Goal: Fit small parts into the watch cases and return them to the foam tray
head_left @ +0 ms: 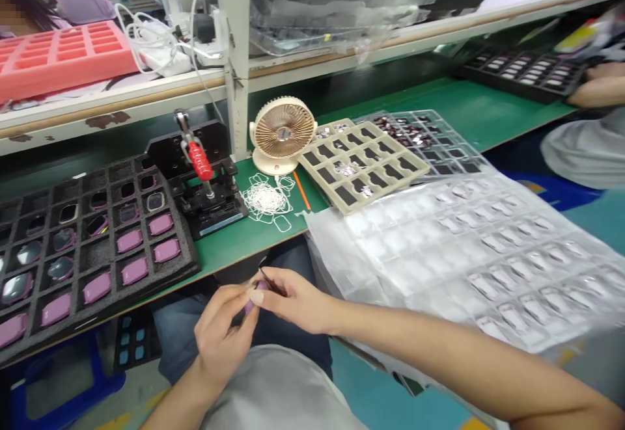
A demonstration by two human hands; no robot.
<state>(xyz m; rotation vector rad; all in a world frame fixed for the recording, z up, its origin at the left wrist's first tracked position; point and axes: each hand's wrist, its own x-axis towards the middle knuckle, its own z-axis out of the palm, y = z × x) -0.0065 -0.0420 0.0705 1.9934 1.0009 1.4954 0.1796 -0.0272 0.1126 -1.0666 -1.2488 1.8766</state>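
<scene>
My left hand (227, 326) and my right hand (295, 296) meet low in front of my body, just off the table edge. Between their fingertips is a small purple watch case (249, 306), mostly covered by the fingers. A thin dark piece (266, 276) shows at my right fingers; its kind cannot be made out. Both hands are closed. To the left, a black foam tray (188, 254) carries several purple watch cases (97, 287), some with dark glass up. Beyond my hands lies a pile of thin white ring gaskets (266, 197).
A black toggle press (208, 192) with a red handle (200, 161) stands beside the foam tray. Behind the gaskets is a fan (284, 127). A beige tray (349, 205) and white blister sheets (415, 235) lie right. Another person's hand (603, 85) is far right.
</scene>
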